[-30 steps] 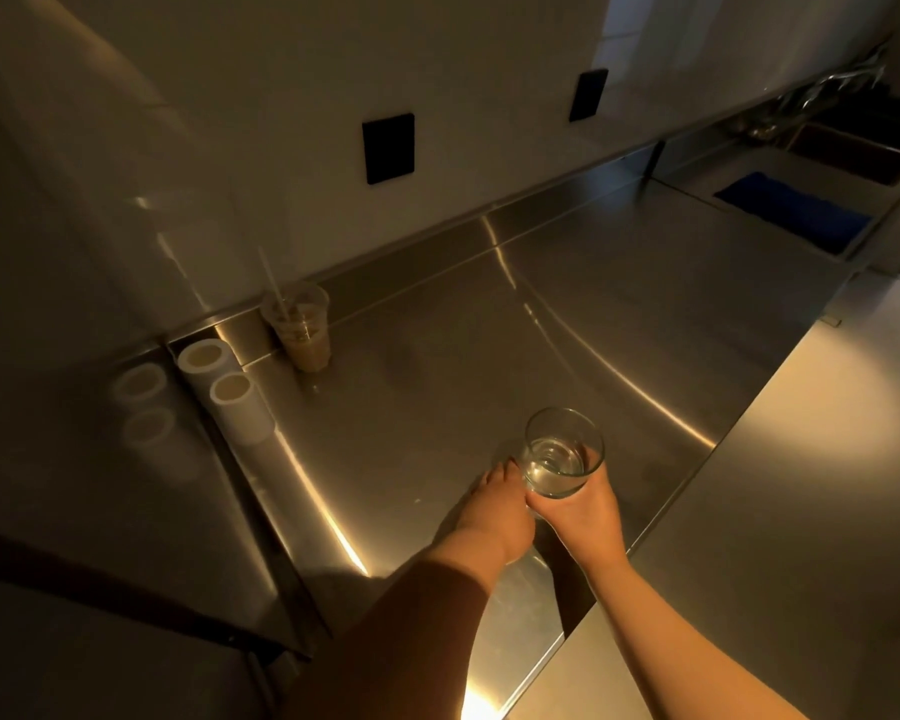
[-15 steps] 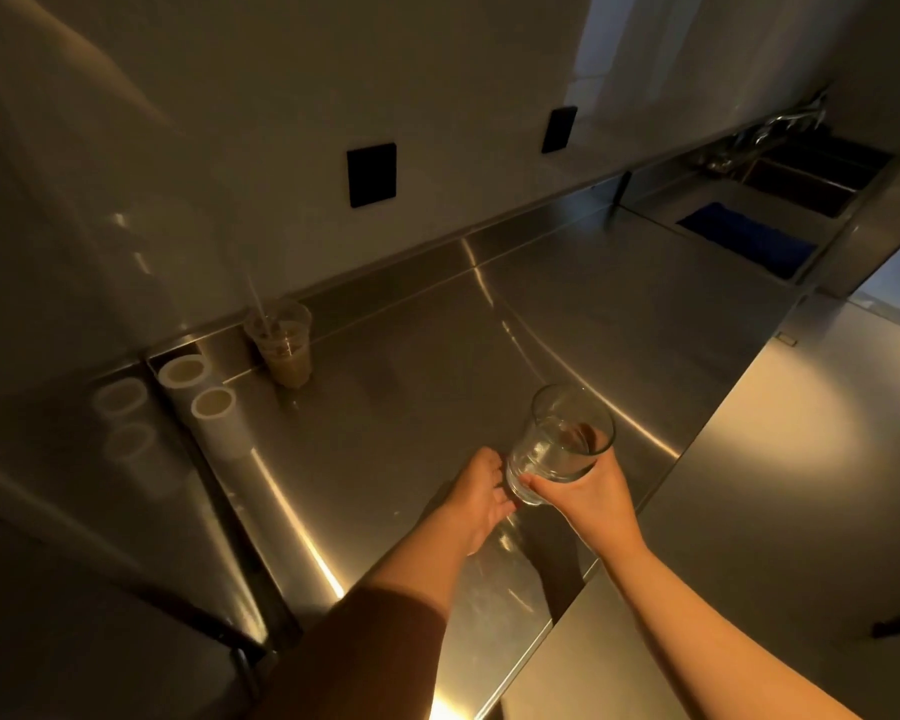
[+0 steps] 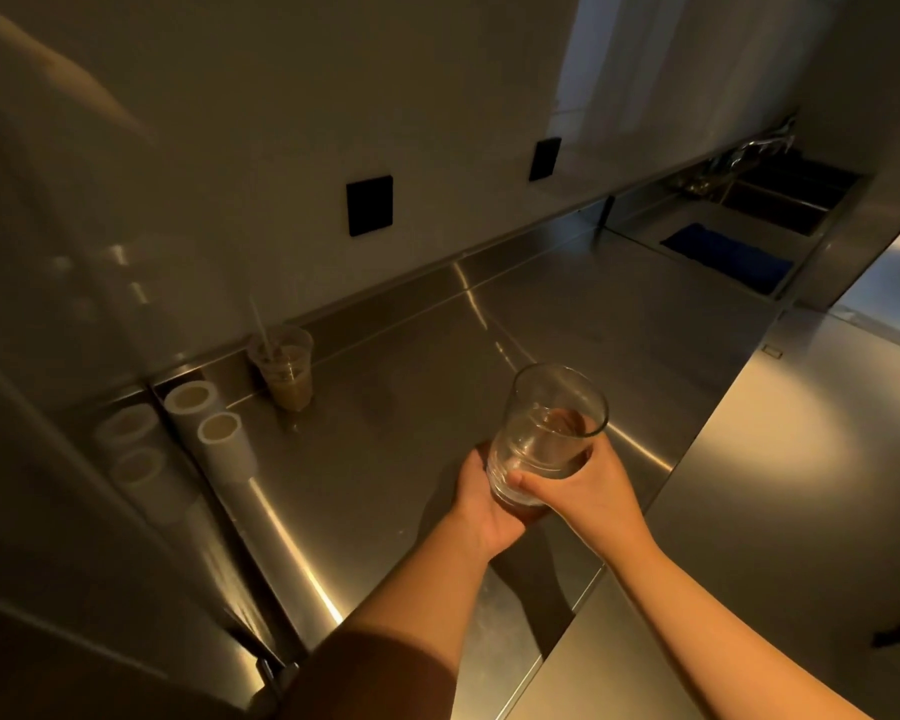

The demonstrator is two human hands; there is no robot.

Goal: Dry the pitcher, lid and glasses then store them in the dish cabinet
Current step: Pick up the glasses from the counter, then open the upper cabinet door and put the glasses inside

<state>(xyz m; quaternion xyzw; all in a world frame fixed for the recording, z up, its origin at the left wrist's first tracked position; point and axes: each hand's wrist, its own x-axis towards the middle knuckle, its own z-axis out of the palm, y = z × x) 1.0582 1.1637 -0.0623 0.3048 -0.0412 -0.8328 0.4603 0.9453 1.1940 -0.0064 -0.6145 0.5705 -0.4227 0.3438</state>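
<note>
left hand fingers tucked behind the glass | sink and faucet too dim and tiny to make out | both forearms cropped at the bottom

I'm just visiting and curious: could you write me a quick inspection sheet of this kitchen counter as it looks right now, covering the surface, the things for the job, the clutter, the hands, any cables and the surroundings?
Surface: steel counter, shiny, dimly lit.
Job's things: one clear glass, tilted, held above the counter; pitcher, lid and cabinet not seen.
Clutter: plastic cup with a brown drink and straw by the back wall; two white rolls at the counter's left end.
Hands: left hand cups the glass's base; right hand grips its side.
Cables: nothing seen.
Surroundings: two black wall plates on the wall; blue cloth beside a sink at far right.
</note>
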